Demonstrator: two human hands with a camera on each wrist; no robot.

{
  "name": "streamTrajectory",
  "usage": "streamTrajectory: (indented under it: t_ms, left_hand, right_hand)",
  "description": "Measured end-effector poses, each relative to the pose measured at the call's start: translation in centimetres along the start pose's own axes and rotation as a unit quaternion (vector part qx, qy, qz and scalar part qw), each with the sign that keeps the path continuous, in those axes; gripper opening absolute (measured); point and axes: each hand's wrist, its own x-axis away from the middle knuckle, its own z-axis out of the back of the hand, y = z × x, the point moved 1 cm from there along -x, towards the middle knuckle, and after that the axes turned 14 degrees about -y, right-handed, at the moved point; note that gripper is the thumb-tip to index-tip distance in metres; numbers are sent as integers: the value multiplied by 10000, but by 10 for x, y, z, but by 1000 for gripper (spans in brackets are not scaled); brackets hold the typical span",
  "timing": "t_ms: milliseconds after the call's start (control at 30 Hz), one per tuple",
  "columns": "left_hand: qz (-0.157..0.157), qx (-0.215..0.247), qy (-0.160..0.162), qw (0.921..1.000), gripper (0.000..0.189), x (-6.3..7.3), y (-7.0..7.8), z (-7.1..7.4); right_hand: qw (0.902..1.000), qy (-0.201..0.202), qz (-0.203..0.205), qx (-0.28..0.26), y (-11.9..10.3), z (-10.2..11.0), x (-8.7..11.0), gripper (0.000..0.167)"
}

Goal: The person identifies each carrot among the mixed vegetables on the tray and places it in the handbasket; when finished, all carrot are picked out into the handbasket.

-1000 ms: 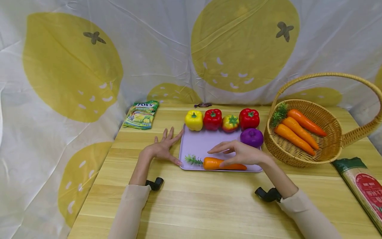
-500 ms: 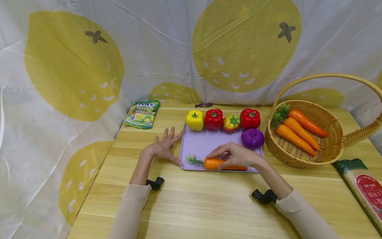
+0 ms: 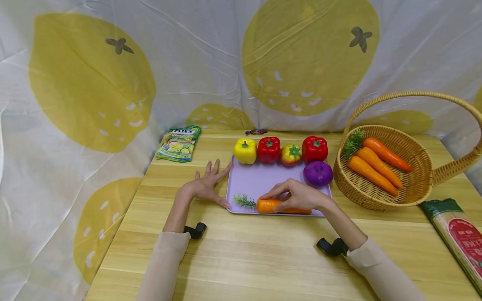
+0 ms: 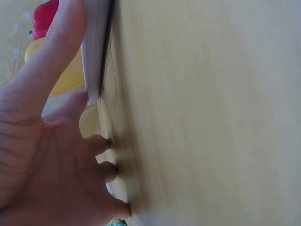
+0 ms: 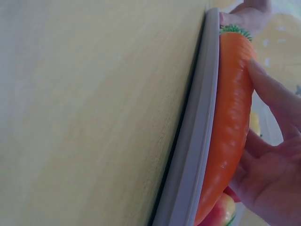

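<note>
An orange carrot (image 3: 266, 205) with a green leafy top lies along the near edge of a lilac tray (image 3: 248, 179). My right hand (image 3: 303, 195) grips it from above, thumb on the near side and fingers over the far side. In the right wrist view the thumb presses the carrot (image 5: 233, 94), and the other fingers are partly hidden behind it. My left hand (image 3: 203, 187) is spread at the tray's left side. Its thumb and index finger touch the rim, and the other fingertips rest on the table, as the left wrist view shows.
Along the tray's far side stand a yellow pepper (image 3: 245, 151), red peppers (image 3: 268, 150) and a red-yellow fruit (image 3: 291, 155). A purple onion (image 3: 318, 174) sits at right. Beyond are a wicker basket (image 3: 376, 202) of carrots, a noodle pack (image 3: 461, 238), a candy bag (image 3: 178, 144) and a wrapped candy (image 3: 256, 132).
My right hand has come down slightly and its fingers have closed on the carrot. The carrot, the tray and my left hand have stayed in place.
</note>
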Motion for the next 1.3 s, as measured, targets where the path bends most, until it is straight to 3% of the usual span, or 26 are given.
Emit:
streamTrajectory:
  t_ms: [400,567,1000,1300]
  left_hand:
    - [-3,28,-25,10000,133,1,0,1]
    - [17,6,-49,10000,133,0,1,1]
    - [22,-18,-112,9999,133,-2,1,-2]
    - [58,-69,-86,9999,134,0,-1,-1]
  right_hand:
    - [9998,-31,133,135,-2,2,2,41]
    - [9998,159,68,106,-8,10,12,40]
    - [9910,1180,-435,464,-26,56,72,38]
    - [9699,1991,-1191,738,-42,85,122,38]
